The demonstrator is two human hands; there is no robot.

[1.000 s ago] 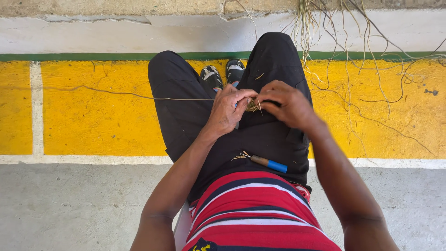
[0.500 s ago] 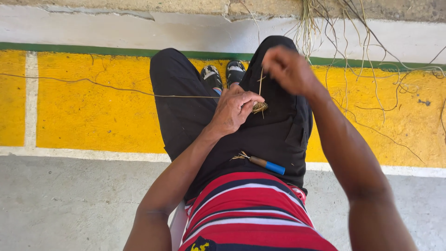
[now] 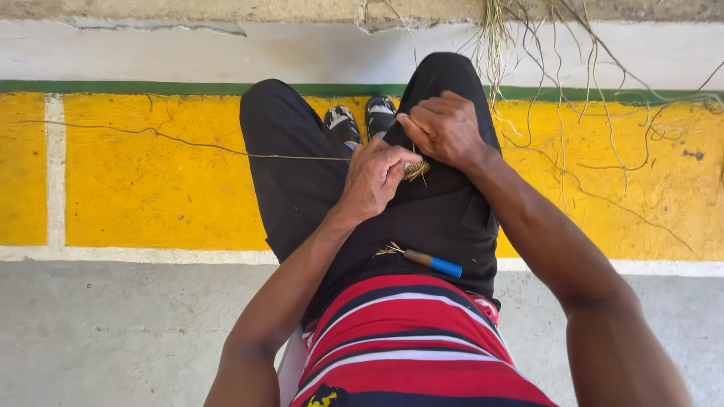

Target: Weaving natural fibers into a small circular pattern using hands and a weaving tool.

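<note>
Far left of frame: a yellow painted band (image 3: 151,188) runs across the ground, bordered by white lines and a green stripe along its upper edge.

Cord: a thin twisted cord (image 3: 188,145) enters from the upper left, crosses the yellow band and the black trouser leg (image 3: 294,173), and ends at my left hand. Its long axis runs nearly level, left to right, sagging a little.

Left hand (image 3: 375,179): centre of frame, fingers narrowed to a pinch on the cord's near end, just where the fibres meet.

Fibre tuft: a small bundle of dry straw-coloured fibre (image 3: 416,170) sits between the two hands, touching both, just right of the left hand's fingertips and below the right.

Right hand (image 3: 445,128): just above and right of the left hand, curled nearly into a fist over the top of the tuft. I judge it grips fibre strands, but I cannot tell how many.

Nearer hand: the left one is on the cord's axis; the right comes at it from above.

Lower centre: a tool with a blue and brown handle (image 3: 432,261) lies on the lap, untouched, loose fibres at its left tip.

Upper right: loose dry fibres (image 3: 596,83) trail down over the wall and the yellow band.

Containers: none in view.
</note>
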